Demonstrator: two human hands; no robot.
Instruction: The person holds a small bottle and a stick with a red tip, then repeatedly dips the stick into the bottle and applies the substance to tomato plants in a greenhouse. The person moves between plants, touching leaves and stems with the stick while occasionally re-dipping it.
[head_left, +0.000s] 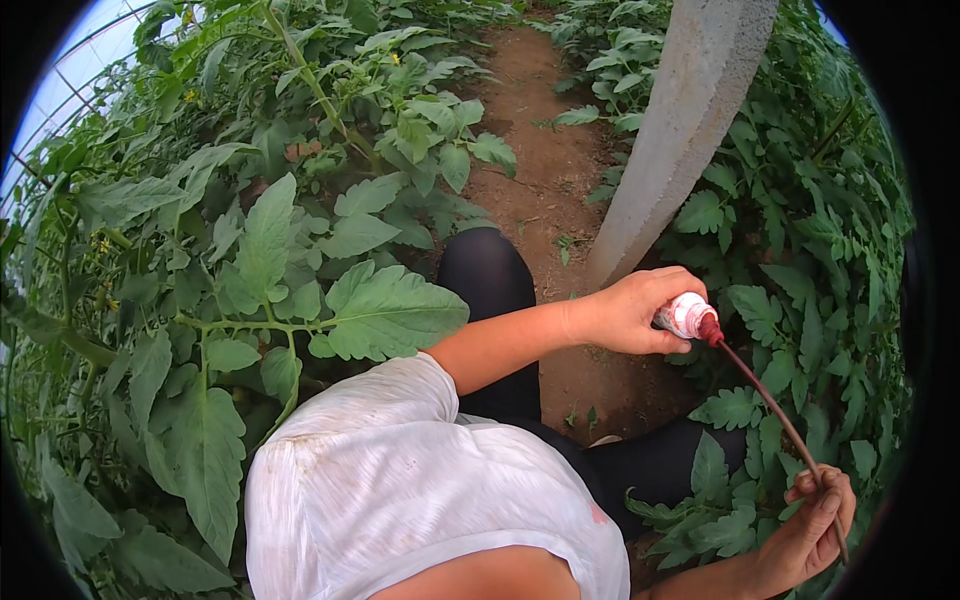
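My left hand (646, 309) grips a small white bottle (684, 315) with red smears around its neck, tilted with its mouth toward the right. Between the thumb and fingers of my right hand (814, 521) is a thin brown stick (784, 424). The far end of this stick carries a red-coated tip (709, 328), which sits at the bottle's mouth. How far the tip reaches inside cannot be seen. Tomato leaves (724, 409) lie just below and behind the stick.
A slanting concrete post (679, 127) rises from the bare soil path (536, 150) beyond my left hand. Dense tomato plants line both sides, and one broad leaf (397, 309) overhangs my left arm. My bent knee (486, 266) in dark trousers juts into the path.
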